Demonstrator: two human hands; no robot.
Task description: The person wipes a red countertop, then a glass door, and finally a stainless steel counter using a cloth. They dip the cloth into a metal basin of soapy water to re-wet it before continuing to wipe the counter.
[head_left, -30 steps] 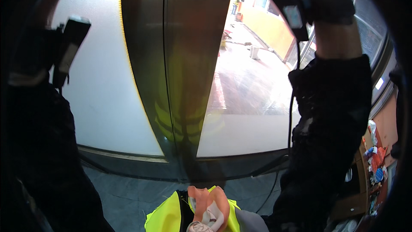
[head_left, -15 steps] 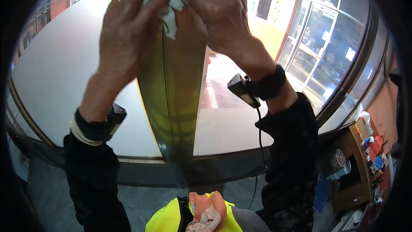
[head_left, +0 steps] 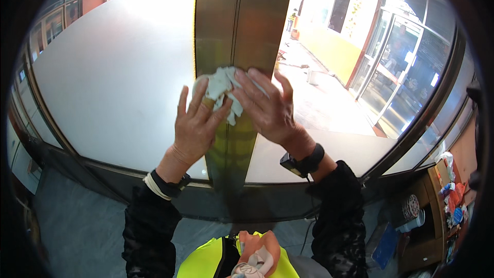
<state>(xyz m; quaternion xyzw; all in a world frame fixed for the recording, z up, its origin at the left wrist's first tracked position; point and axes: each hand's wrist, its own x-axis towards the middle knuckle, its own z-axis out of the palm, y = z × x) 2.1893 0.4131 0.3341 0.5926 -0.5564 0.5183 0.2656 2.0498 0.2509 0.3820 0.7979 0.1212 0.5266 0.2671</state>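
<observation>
A crumpled pale cloth [head_left: 222,83] lies bunched against a tall, dull brassy metal pillar [head_left: 215,25] in front of me. My left hand [head_left: 196,121] presses the cloth's left side, its outer fingers spread and a tan wrap round one finger. From the other side my right hand [head_left: 270,108] bears down on the cloth with its fingers laid over it, thumb apart. Both hands keep hold of the cloth between them. Part of it is hidden under the fingers. A vertical seam runs down the pillar above the cloth.
Large white panel [head_left: 113,82] stands left of the pillar. Through the glass on the right show a sunlit yard and a glass door [head_left: 393,67]. A wooden cabinet [head_left: 429,216] with clutter and a blue box [head_left: 382,244] sits low right. A dark sill [head_left: 206,203] crosses below.
Both hands and the cloth have come down the pillar from near the top of the view to about its middle. More of the pillar's upper part now shows.
</observation>
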